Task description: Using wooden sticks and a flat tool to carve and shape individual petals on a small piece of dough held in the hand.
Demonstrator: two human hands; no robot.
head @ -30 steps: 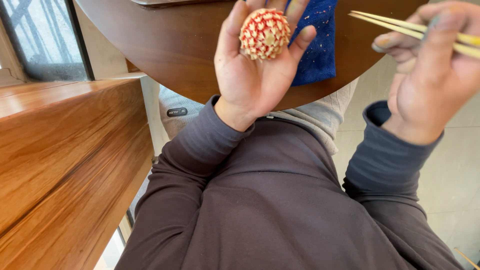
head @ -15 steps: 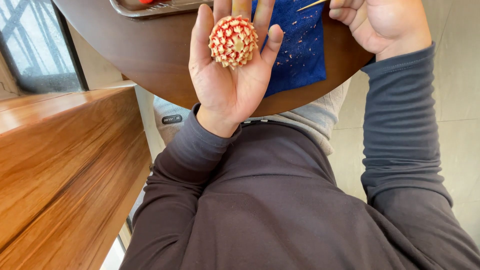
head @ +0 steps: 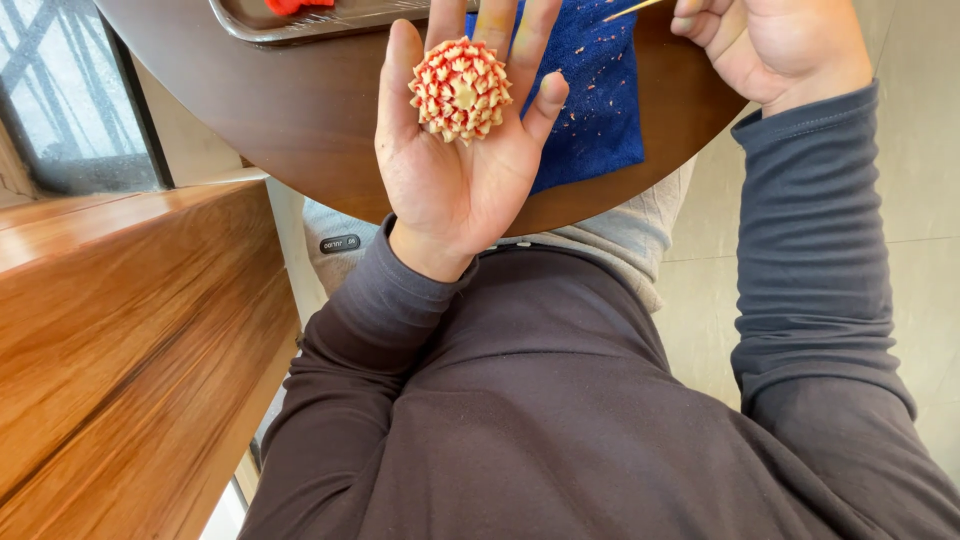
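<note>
Since half a second ago, the left hand [head: 455, 150] has barely shifted over the table, while the right hand [head: 775, 45] has slid a little further in from the top right corner, so more of its palm now shows.

From the head camera, looking down: the left hand lies palm up and spread wide, fingers straight, with a carved red-and-cream ball [head: 461, 89] resting on the base of the fingers, its petal-like points facing up. Nothing clamps it; the thumb stands just beside it. Under the hand runs the round dark wooden table [head: 300, 110], and a blue cloth [head: 600, 110] speckled with pale crumbs lies on it beside the fingers. The right hand is partly curled near the table's edge, and a thin pale stick [head: 630, 9] pokes out by its fingers, though whether they grip it I cannot tell. A grey tray [head: 330, 18] sits at the far edge.
</note>
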